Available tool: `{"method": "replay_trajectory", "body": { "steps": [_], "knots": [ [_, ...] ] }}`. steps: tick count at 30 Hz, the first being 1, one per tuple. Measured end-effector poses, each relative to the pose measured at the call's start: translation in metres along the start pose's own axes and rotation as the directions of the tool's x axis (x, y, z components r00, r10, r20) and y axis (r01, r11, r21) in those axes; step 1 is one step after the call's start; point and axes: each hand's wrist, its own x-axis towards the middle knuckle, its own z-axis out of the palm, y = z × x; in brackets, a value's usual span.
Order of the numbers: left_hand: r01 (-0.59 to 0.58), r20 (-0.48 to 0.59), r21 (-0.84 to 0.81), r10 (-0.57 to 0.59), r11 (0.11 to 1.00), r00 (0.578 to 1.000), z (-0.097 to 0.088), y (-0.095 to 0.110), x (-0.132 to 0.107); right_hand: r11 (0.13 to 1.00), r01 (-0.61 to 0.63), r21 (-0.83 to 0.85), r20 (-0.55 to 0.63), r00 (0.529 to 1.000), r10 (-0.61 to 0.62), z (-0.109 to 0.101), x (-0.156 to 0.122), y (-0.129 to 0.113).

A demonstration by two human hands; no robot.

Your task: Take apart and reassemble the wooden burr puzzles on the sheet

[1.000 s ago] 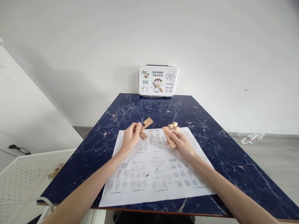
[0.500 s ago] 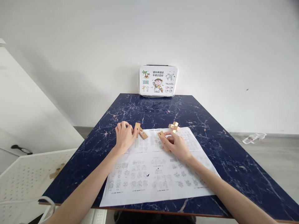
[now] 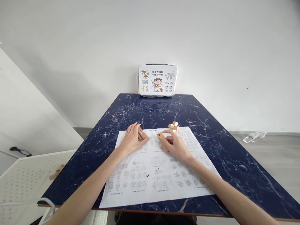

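Note:
My left hand [image 3: 131, 141] rests on the printed instruction sheet [image 3: 154, 175], fingers curled over two wooden puzzle bars [image 3: 142, 135] that lie by its fingertips. My right hand [image 3: 175, 144] grips another wooden bar [image 3: 161, 138] marked with a number, its near end hidden in my palm. A small assembled wooden cross piece [image 3: 174, 126] sits just beyond my right fingers at the sheet's far edge. All of this lies on the dark blue marble-pattern table [image 3: 222, 147].
A white illustrated case [image 3: 157, 80] stands against the wall at the table's far edge. A white perforated rack [image 3: 25, 181] with a wooden piece [image 3: 55, 172] on it stands at the lower left. A plastic bottle [image 3: 254, 136] lies on the floor at right.
Both hands came down from holding bars raised above the sheet. The left hand lowered its bars onto the paper. The right hand turned its bar and drew it in.

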Motion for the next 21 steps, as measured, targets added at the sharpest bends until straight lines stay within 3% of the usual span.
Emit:
{"method": "replay_trajectory", "body": {
  "steps": [6, 12, 16, 21],
  "knots": [
    [-0.012, 0.113, -0.109, 0.025, 0.994, 0.993, -0.006, 0.002, 0.000, 0.999, 0.009, -0.047, -0.022, 1.000, -0.010, 0.001, 0.001, 0.002],
    [-0.133, 0.246, -0.207, 0.183, 0.969, 0.952, -0.018, 0.019, -0.004, 0.997, 0.052, -0.049, 0.090, 0.995, -0.047, 0.000, 0.001, -0.001],
    [-0.218, 0.250, -0.193, 0.263, 0.957, 0.932, -0.019, 0.031, -0.009, 0.996, 0.080, 0.026, 0.168, 0.982, -0.083, 0.000, 0.000, -0.003],
    [-0.217, 0.240, -0.188, 0.259, 0.958, 0.936, -0.011, 0.041, -0.013, 0.998, 0.070, 0.003, 0.183, 0.981, -0.070, 0.002, 0.000, -0.005]
  ]
}}
